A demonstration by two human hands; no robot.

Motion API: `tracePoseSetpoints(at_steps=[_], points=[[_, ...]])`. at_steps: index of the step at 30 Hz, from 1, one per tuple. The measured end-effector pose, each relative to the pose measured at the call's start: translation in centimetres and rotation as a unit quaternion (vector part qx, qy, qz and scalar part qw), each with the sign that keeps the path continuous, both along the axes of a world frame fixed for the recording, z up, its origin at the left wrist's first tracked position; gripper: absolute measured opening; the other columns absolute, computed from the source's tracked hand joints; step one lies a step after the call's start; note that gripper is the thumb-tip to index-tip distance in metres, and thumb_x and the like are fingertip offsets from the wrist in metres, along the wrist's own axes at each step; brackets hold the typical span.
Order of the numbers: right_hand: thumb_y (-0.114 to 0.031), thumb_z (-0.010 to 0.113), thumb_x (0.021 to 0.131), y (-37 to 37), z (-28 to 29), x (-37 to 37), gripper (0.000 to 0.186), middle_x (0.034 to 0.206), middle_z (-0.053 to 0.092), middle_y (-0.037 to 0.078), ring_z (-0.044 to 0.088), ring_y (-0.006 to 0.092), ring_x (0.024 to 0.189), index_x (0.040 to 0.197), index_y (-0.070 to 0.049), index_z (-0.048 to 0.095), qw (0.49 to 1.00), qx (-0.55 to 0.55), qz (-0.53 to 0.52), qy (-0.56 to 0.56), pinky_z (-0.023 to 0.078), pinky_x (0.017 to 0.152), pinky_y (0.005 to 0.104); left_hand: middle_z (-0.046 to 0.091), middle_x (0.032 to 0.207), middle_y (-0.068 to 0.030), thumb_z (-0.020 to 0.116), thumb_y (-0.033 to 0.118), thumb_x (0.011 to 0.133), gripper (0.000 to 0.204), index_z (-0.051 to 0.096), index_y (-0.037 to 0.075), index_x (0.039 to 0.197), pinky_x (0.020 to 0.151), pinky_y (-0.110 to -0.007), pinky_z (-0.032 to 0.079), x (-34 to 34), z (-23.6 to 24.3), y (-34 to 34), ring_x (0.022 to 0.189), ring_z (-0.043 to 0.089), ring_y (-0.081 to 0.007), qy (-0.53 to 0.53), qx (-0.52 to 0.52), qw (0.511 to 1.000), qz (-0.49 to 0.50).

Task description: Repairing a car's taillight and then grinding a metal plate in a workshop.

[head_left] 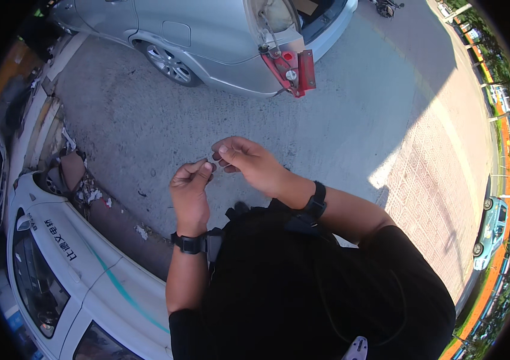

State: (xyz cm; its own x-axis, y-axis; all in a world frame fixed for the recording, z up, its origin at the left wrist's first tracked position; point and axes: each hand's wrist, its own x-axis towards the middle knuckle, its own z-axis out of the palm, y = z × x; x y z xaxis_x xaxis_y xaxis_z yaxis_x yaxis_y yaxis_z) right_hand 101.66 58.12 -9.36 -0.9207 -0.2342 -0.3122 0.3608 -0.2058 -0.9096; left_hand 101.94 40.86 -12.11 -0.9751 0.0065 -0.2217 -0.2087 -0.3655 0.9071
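Observation:
Close together in front of my body, both hands are raised over the grey pavement. My left hand is closed in a pinch, its thumb pressed to the curled forefinger. Just right of it, my right hand is also pinched, with the thumb against bent fingers. The fingertips of the two hands nearly meet. Anything between them is too small to make out. Dark bands with small boxes sit on my left wrist and right wrist.
A silver car stands ahead with its rear open and a red part at its corner. At left is a white car. Litter lies along the kerb between them. A teal and white car stands far right.

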Motion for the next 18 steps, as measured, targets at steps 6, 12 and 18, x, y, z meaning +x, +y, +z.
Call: tracePoseSetpoints(at_steps=[6, 12, 18], points=[[-0.035, 0.049, 0.106, -2.0, 0.0, -0.1, 0.04, 0.117, 0.063, 0.01, 0.059, 0.0185, 0.113, 0.125, -0.001, 0.059, 0.998, -0.05, -0.036, 0.026, 0.048, 0.095, 0.034, 0.072, 0.084, -0.0071, 0.072, 0.013, 0.094, 0.01, 0.071, 0.003, 0.091, 0.07, -0.026, 0.049, 0.2, 0.6, -1.3, 0.078, 0.065, -0.0104, 0.025, -0.034, 0.999, -0.033], [-0.032, 0.051, 0.106, -2.6, 0.3, -0.1, 0.036, 0.117, 0.063, 0.008, 0.06, 0.0175, 0.111, 0.122, -0.001, 0.062, 0.999, -0.023, -0.027, 0.018, 0.047, 0.097, 0.0337, 0.072, 0.081, -0.0086, 0.06, 0.022, 0.102, 0.026, 0.071, 0.001, 0.091, 0.066, -0.027, 0.05, 0.2, 1.4, -2.5, 0.072, 0.065, -0.0116, 0.069, -0.112, 0.989, -0.062], [-0.032, 0.053, 0.105, -3.2, 0.6, -0.4, 0.034, 0.115, 0.065, 0.004, 0.059, 0.015, 0.109, 0.121, -0.003, 0.063, 0.998, -0.028, -0.042, 0.025, 0.047, 0.096, 0.0332, 0.069, 0.118, -0.0147, 0.054, 0.027, 0.105, 0.048, 0.048, -0.001, 0.143, 0.093, -0.033, 0.05, -0.1, 1.9, -3.9, 0.107, 0.065, -0.0188, 0.015, 0.161, 0.98, -0.112]])
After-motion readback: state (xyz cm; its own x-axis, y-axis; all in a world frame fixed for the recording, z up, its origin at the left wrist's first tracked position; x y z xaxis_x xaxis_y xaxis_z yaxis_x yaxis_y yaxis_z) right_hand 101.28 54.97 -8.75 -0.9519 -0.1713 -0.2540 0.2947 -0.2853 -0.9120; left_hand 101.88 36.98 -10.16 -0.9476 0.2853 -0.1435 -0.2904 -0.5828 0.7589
